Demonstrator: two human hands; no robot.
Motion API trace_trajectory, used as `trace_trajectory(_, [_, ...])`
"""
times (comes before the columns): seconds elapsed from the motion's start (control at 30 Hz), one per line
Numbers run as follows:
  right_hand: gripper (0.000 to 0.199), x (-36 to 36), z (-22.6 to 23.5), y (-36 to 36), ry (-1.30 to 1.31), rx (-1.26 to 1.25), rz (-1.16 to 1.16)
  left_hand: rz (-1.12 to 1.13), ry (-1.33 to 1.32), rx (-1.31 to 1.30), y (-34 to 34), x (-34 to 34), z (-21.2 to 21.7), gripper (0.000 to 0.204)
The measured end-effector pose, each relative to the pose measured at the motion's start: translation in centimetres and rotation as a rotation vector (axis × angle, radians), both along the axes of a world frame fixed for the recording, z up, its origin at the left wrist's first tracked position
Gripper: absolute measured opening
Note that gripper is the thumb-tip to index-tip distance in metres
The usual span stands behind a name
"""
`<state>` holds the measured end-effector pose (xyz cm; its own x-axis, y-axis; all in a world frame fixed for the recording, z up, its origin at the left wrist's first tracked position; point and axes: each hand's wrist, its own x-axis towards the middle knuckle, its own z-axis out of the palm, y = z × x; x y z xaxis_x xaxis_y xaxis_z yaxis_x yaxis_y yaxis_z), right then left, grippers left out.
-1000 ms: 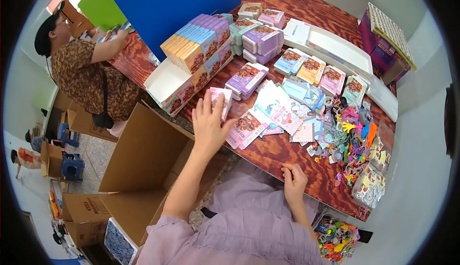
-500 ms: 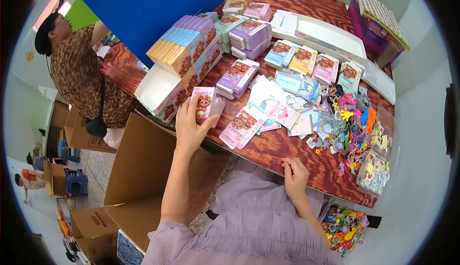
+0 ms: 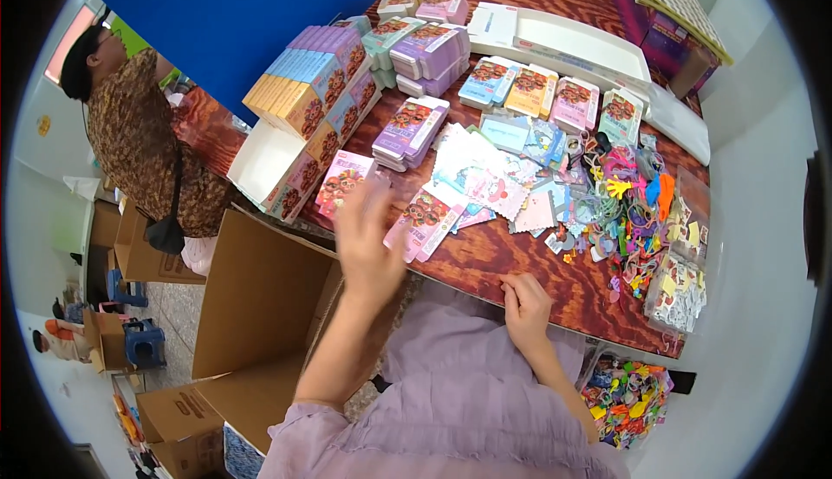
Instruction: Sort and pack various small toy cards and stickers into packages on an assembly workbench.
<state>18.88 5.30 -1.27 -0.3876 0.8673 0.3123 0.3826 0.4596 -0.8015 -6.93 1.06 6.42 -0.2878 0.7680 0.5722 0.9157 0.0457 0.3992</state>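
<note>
My left hand (image 3: 368, 245) is above the table's near edge, its fingers smeared by motion. Just beyond it lies a pink small carton (image 3: 341, 178) with a printed picture on its front; I cannot tell whether the fingers touch it. Beside the hand, on the right, is a flat pink carton (image 3: 425, 221). A stack of flattened purple cartons (image 3: 411, 132) stands a little farther off. At the table's front edge rests my right hand (image 3: 527, 304), fingers curled in, with nothing visible in them. White zigzag-edged card packets (image 3: 481, 171) are heaped at the centre.
A pile of colourful small toys (image 3: 628, 210) covers the right side. Carton stacks (image 3: 308, 80) stand in a white display tray (image 3: 264, 163) on the left. A white tray (image 3: 581, 42) lies behind. An open cardboard box (image 3: 251, 306) is below left. A person (image 3: 143, 132) stands beyond.
My left hand has come off the pink carton at the left and moved right and nearer. The carton now lies on the table. My right hand stays put.
</note>
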Motion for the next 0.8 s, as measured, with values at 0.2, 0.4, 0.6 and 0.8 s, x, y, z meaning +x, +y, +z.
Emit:
trace_trajectory(0.2, [0.011,0.0,0.2,0.0,0.034,-0.036,0.021,0.036,-0.086,-0.212,2.4,3.1,-6.3,0.080])
trace_trajectory(0.4, [0.010,0.2,0.0,0.0,0.016,-0.025,-0.005,0.018,-0.213,-0.277,2.6,2.6,-6.7,0.090])
trace_trajectory(0.6, [0.026,-1.1,3.2,0.5,0.519,-0.760,0.098,-0.268,-0.192,-0.173,0.7,6.7,-3.7,0.091])
trace_trajectory(0.8, [0.020,2.0,4.7,3.0,0.495,-0.954,0.120,-0.500,-1.202,-0.500,0.2,7.0,-2.0,0.079])
